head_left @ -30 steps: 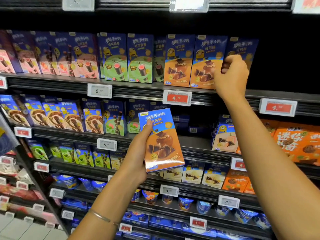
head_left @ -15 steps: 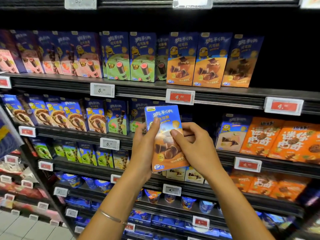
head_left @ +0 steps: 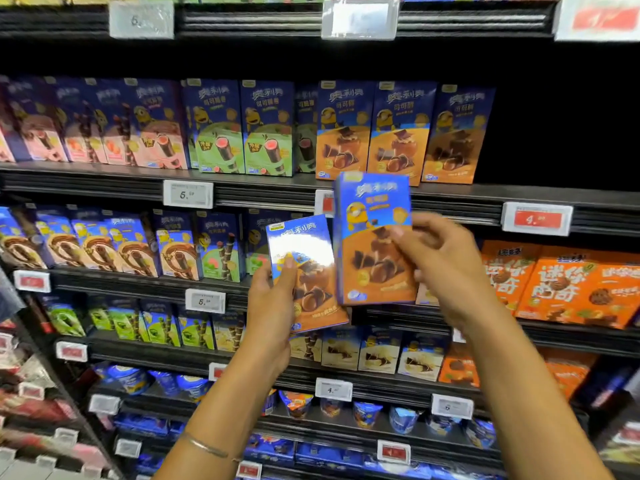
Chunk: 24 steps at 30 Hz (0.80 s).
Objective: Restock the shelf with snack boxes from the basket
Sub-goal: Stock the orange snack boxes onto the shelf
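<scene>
Head view: two snack boxes are in the person's hands, both held up in front of the shelving. The left hand holds the tilted box, its fingers closed on the lower left edge with the thumb across the front. The right hand, motion-blurred, pinches the upright box at its right edge, thumb on the front face. The two boxes sit side by side, just below the front edge of the upper shelf.

On that shelf stand three matching boxes in a row, with two green boxes to their left and pink ones further left. A stack of orange boxes fills the middle shelf at right.

Every blue-topped box carries white Chinese characters and a yellow cartoon figure above pictured chocolate pieces on an orange ground. A white price tag reads "5." and a red price tag reads "4."; the smaller digits are too blurred to read.

The boxes are flat rectangular cartons of glossy card, and glare whitens the tilted one's upper half. A thin metal bracelet circles the left wrist.
</scene>
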Each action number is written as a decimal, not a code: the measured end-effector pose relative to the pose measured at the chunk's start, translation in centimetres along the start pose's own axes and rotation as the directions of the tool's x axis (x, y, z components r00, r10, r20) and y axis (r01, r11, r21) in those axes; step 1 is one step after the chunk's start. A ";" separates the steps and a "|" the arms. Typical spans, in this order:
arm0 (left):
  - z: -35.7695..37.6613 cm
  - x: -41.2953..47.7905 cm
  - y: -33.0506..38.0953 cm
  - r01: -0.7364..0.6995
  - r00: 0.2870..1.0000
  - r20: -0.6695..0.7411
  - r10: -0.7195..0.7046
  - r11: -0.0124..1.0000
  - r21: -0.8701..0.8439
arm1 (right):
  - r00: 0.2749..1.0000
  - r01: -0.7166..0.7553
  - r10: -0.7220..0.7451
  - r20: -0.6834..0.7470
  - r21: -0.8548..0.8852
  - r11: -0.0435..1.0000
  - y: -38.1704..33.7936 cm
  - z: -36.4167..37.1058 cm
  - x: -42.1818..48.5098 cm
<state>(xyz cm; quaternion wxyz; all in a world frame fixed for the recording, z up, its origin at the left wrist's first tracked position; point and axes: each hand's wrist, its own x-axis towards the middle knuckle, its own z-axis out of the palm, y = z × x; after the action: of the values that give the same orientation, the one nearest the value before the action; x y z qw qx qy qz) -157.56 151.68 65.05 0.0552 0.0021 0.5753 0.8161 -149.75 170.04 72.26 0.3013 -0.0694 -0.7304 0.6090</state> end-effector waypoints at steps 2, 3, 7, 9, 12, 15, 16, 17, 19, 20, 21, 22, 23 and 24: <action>-0.1 0.1 0.2 -0.018 1.000 0.018 0.019 1.000 -0.020 | 0.992 0.080 -0.080 -0.097 -0.005 0.997 -1.9 -1.9 1.7; 0.0 0.1 0.2 -0.020 1.000 0.023 0.021 0.999 -0.026 | 0.981 0.125 -0.127 -0.149 -0.022 0.992 -2.8 -2.9 2.7; 0.5 0.0 0.6 -0.043 0.998 0.035 0.044 0.999 -0.011 | 0.904 0.234 -0.266 -0.335 -0.133 0.963 -5.6 -6.7 7.4; 0.7 0.0 0.8 -0.057 0.997 0.055 0.057 0.998 -0.010 | 0.887 0.216 -0.264 -0.379 -0.164 0.963 -6.0 -7.9 9.6; 1.0 -0.1 1.1 -0.061 0.995 0.079 0.061 0.998 0.005 | 0.871 0.177 -0.261 -0.416 -0.230 0.957 -5.4 -8.9 12.3; 1.2 -0.1 1.4 -0.078 0.993 0.092 0.076 0.997 0.023 | 0.868 0.150 -0.271 -0.417 -0.299 0.942 -4.3 -8.8 14.0; 1.3 -0.1 1.5 -0.081 0.992 0.095 0.079 0.996 0.025 | 0.867 0.143 -0.270 -0.418 -0.310 0.940 -3.9 -8.7 14.3; 1.4 -0.1 1.6 -0.083 0.992 0.096 0.080 0.996 0.026 | 0.865 0.138 -0.272 -0.423 -0.320 0.937 -3.4 -8.7 14.5; 1.6 -0.1 2.1 -0.084 0.992 0.096 0.081 0.996 0.028 | 0.853 0.132 -0.290 -0.434 -0.358 0.924 -2.7 -8.6 14.8; 1.9 0.0 2.4 -0.086 0.991 0.101 0.083 0.996 0.026 | 0.848 0.132 -0.305 -0.434 -0.383 0.914 -2.4 -8.5 14.8; 2.1 0.1 2.8 -0.093 0.990 0.110 0.090 0.995 0.024 | 0.845 0.134 -0.317 -0.430 -0.404 0.905 -2.2 -8.5 14.8; 2.6 0.3 3.4 -0.107 0.988 0.119 0.104 0.994 0.023 | 0.846 0.135 -0.323 -0.425 -0.415 0.900 -2.1 -8.4 14.9; 3.1 0.4 4.1 -0.129 0.984 0.128 0.125 0.991 0.024 | 0.848 0.133 -0.325 -0.419 -0.426 0.895 -2.0 -8.4 15.0; 3.7 0.5 4.9 -0.158 0.978 0.139 0.153 0.987 0.027 | 0.852 0.129 -0.325 -0.410 -0.437 0.890 -1.9 -8.4 15.0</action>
<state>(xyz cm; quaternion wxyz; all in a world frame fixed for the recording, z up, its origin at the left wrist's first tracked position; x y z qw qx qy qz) -158.29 153.52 70.90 0.0303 0.1038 0.5836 0.8048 -157.03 183.72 79.98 0.5209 -0.1862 -0.7448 0.3732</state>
